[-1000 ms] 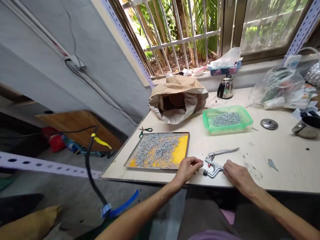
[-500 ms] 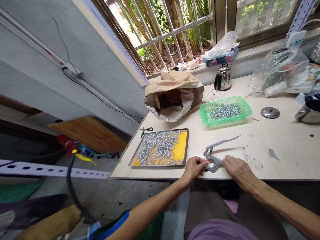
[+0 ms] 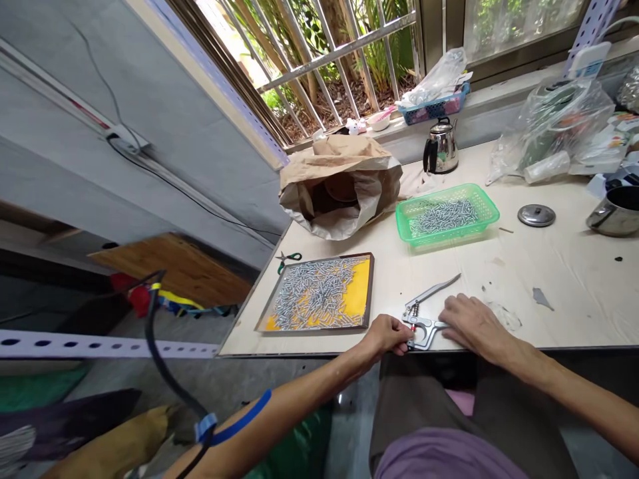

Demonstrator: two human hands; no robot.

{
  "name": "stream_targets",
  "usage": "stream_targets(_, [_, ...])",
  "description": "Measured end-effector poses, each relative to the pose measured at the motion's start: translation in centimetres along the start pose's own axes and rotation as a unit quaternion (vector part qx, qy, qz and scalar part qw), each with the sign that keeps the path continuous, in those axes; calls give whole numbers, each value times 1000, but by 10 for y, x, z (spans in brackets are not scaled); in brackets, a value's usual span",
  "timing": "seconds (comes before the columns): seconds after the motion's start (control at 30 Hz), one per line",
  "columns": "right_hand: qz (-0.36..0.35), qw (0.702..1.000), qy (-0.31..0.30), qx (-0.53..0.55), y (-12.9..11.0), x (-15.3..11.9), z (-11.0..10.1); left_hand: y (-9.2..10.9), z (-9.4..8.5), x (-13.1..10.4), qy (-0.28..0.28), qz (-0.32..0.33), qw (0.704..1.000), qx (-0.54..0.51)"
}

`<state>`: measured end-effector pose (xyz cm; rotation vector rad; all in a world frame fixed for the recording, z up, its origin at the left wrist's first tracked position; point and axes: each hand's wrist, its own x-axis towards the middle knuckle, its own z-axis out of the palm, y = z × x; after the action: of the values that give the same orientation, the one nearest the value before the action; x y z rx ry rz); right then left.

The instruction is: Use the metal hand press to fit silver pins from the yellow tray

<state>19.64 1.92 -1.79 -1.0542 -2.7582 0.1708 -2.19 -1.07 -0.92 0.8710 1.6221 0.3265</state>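
Observation:
Close to the table's front edge lies a grey metal pair of hand-press pliers [image 3: 426, 330] with a spring, a red part by the jaw and its upper handle raised. My left hand [image 3: 388, 334] is closed in a pinch right at the jaw; whatever small thing the fingertips hold is hidden. My right hand [image 3: 472, 324] is palm down with bent fingers around the lower handle's end. Left of my hands, a shallow tray [image 3: 371, 289] with a yellow bottom holds many small silvery metal pins [image 3: 319, 293]. More such pins fill part of a green plastic basket [image 3: 407, 234] farther back.
Green-handled scissors [image 3: 289, 258] lie behind the tray. An opened brown paper bag [image 3: 344, 223], a steel kettle [image 3: 442, 150], a round metal lid [image 3: 536, 215], a steel pot [image 3: 616, 213] and plastic bags [image 3: 559, 126] stand around the back and right. A black cable [image 3: 162, 372] hangs beside my left arm.
The pliers have turned a little, so the raised handle points more steeply away. My right hand has flattened more over the lower handle. My left hand stays at the jaw; the view has shifted slightly.

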Motion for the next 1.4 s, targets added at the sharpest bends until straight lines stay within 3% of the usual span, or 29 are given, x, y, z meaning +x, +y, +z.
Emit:
stream_targets(0.2, [32, 998, -56, 19, 25, 13, -8, -3, -1, 3, 7, -1, 1000, 24])
stream_targets(0.4, [43, 996, -78, 15, 18, 21, -18, -6, -1, 3, 17, 12, 998, 53])
stream_targets(0.5, [48, 995, -85, 15, 15, 21, -21, -9, -3, -1, 36, 51, 992, 109])
stream_targets(0.57, [49, 996, -78, 12, 14, 20, -21, -11, -2, -5, 93, 128, 971, 178])
stream_targets(0.67, [48, 997, -66, 5, 13, 20, -17, -9, 4, -6, 165, 294, 895, 292])
stream_targets(0.77, [57, 996, -70, 0, 13, 19, -14, 1, 17, 4, 134, 410, 823, 370])
stream_targets(0.87, [47, 996, -79, 17, 16, 18, -15, 17, 26, 19, 83, 448, 783, 424])
stream_targets(1.13, [56, 993, -100, 1, 20, 10, -24, 42, 30, 30, 36, 446, 728, 519])
stream_targets(1.4, [45, 998, -36, 7, 21, 2, 0, 39, 39, 40, 34, 470, 752, 461])
